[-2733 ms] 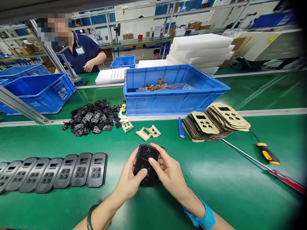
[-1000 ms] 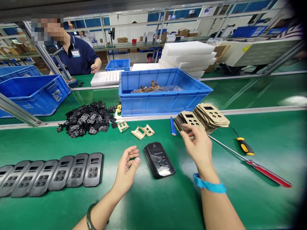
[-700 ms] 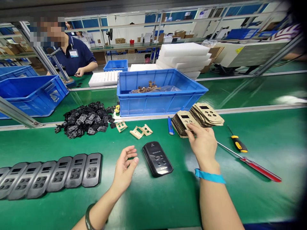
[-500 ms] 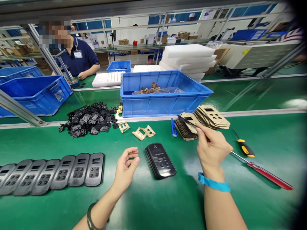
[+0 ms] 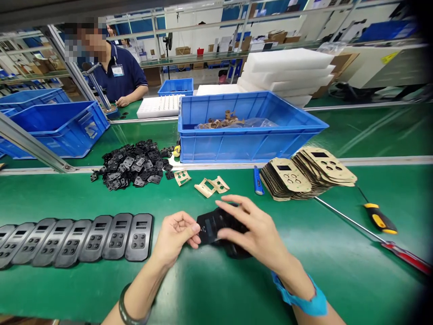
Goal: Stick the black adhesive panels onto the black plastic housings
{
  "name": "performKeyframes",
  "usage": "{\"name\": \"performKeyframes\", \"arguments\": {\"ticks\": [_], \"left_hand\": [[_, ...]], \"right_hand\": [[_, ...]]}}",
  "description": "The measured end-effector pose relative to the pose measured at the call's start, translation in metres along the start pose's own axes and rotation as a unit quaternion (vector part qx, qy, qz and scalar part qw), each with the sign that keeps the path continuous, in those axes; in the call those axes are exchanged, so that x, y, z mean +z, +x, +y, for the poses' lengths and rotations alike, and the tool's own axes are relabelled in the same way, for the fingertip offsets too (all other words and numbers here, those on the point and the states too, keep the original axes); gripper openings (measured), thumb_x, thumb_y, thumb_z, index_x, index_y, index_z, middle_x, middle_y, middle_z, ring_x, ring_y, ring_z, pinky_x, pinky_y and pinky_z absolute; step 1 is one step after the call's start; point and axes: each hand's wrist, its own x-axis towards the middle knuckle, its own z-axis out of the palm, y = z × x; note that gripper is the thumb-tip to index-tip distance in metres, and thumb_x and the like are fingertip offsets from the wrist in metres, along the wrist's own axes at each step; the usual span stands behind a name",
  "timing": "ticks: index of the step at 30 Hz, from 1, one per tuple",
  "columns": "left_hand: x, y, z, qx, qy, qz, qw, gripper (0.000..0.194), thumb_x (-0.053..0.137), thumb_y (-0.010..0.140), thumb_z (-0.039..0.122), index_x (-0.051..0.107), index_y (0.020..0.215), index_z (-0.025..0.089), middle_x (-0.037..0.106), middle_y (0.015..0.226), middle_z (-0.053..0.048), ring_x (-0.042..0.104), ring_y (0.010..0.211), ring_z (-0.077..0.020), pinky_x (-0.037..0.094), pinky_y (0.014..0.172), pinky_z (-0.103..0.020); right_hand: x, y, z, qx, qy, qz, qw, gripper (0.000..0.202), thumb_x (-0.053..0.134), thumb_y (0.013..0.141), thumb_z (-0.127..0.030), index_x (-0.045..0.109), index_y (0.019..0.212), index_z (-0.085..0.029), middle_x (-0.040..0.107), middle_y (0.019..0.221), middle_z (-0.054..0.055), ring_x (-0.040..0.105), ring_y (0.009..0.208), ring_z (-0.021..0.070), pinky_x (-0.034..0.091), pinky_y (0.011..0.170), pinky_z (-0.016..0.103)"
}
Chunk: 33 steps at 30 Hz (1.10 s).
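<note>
Between its thumb and fingers, my left hand (image 5: 177,232) pinches the end of a thin black front panel (image 5: 207,225). My right hand (image 5: 253,230) arches over the panel's other end with thumb and fingers apart; whether they touch it is hard to tell. Beneath that hand sits a black handheld device case (image 5: 235,252), mostly covered. Pieces of cut-out beige backing paper (image 5: 205,187) lie just beyond the hands. Farther right stand stacked beige-faced panels (image 5: 292,176) with windows and round holes. Left of my left hand runs an overlapping row of black device cases (image 5: 139,237).
A blue knife (image 5: 258,180) lies beside the stacks. To the right are a red-handled screwdriver (image 5: 406,257) and a yellow-black one (image 5: 380,219). Behind are a pile of small black keypads (image 5: 135,164) and a blue bin (image 5: 243,146). A co-worker (image 5: 125,76) sits across the bench.
My right hand has come left from the stack to above the device. My left hand, open before, now pinches the black panel. The view has shifted slightly.
</note>
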Motion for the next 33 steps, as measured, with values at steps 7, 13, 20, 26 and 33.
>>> {"name": "performKeyframes", "arguments": {"ticks": [7, 13, 20, 26, 33], "left_hand": [[0.001, -0.002, -0.004, -0.056, -0.119, -0.134, 0.982, 0.052, 0.086, 0.050, 0.050, 0.052, 0.061, 0.014, 0.053, 0.043, 0.004, 0.046, 0.035, -0.0039, 0.037, 0.034, -0.012], [0.000, 0.002, -0.001, -0.017, -0.076, -0.088, 0.993, 0.036, 0.073, 0.075, 0.042, 0.047, 0.075, 0.017, 0.063, 0.060, 0.001, 0.047, 0.037, -0.0033, 0.034, 0.034, -0.009], [-0.015, 0.016, 0.005, 0.189, 0.367, 0.004, 0.911, 0.037, 0.051, 0.089, 0.029, 0.048, 0.125, 0.019, 0.050, 0.130, -0.016, 0.065, 0.096, -0.0200, 0.056, 0.080, -0.034], [-0.052, -0.018, 0.017, 0.120, 0.808, 0.177, 0.548, 0.062, 0.061, 0.083, 0.032, 0.046, 0.131, -0.004, 0.037, 0.138, -0.035, 0.041, 0.123, -0.0483, 0.039, 0.095, -0.059], [-0.069, -0.047, -0.010, 0.075, 0.862, 0.162, 0.475, 0.052, 0.057, 0.085, 0.023, 0.049, 0.135, 0.014, 0.055, 0.123, -0.025, 0.049, 0.119, -0.0413, 0.040, 0.096, -0.054]], "right_hand": [[0.018, -0.005, -0.020, -0.100, 0.113, -0.085, 0.985, 0.064, 0.065, 0.082, -0.048, 0.044, 0.138, -0.025, 0.058, 0.119, 0.012, 0.059, 0.104, 0.0247, 0.052, 0.086, 0.034], [0.003, 0.001, -0.008, 0.098, 0.433, 0.197, 0.874, 0.065, 0.064, 0.068, -0.070, 0.063, 0.117, -0.027, 0.063, 0.115, 0.005, 0.061, 0.102, 0.0236, 0.056, 0.079, 0.031], [-0.015, 0.018, 0.018, 0.156, 0.539, 0.417, 0.715, 0.049, 0.074, 0.066, -0.061, 0.070, 0.099, -0.025, 0.064, 0.113, -0.002, 0.053, 0.115, 0.0147, 0.053, 0.075, 0.019], [0.000, 0.008, 0.015, 0.186, 0.548, 0.317, 0.752, 0.057, 0.071, 0.067, -0.065, 0.067, 0.110, -0.027, 0.064, 0.118, 0.002, 0.061, 0.093, 0.0164, 0.053, 0.068, 0.023], [0.007, 0.002, 0.007, 0.210, 0.542, 0.262, 0.771, 0.066, 0.068, 0.062, -0.073, 0.067, 0.110, -0.028, 0.066, 0.109, 0.005, 0.062, 0.091, 0.0215, 0.054, 0.078, 0.031]]}}
